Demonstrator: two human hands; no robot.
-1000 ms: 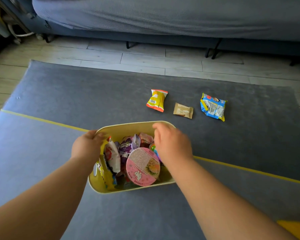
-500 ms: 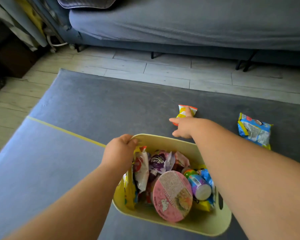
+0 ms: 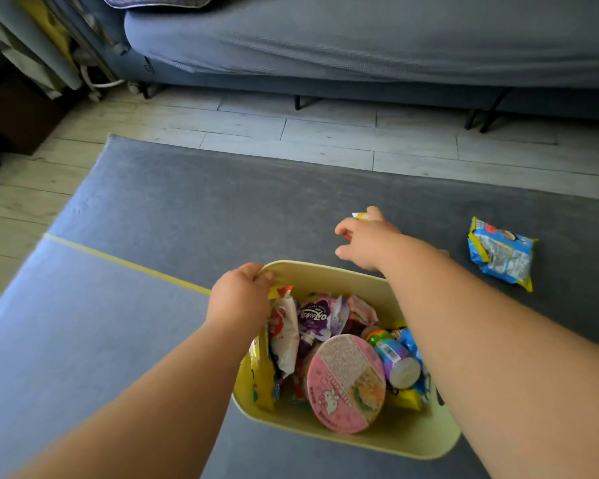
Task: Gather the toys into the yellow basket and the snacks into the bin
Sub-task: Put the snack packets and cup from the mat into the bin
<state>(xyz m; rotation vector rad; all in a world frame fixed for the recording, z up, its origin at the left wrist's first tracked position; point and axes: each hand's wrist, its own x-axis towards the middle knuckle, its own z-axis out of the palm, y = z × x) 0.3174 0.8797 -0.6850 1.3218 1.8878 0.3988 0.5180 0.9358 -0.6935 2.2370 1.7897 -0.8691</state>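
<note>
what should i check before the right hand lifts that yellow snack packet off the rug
1. Right hand is over the yellow packet: ok
2. Fingers have a firm hold on the packet: cannot tell, the hand hides most of it
3. Left hand grips the yellow bin by its rim: ok
4. Space on top of the bin's pile: ok, probably
5. Blue packet gathered: not ok, lies on the rug

left grip (image 3: 239,299) curled over bin (image 3: 325,276) rim | right grip (image 3: 363,243) extended forward, fingers bent down
</note>
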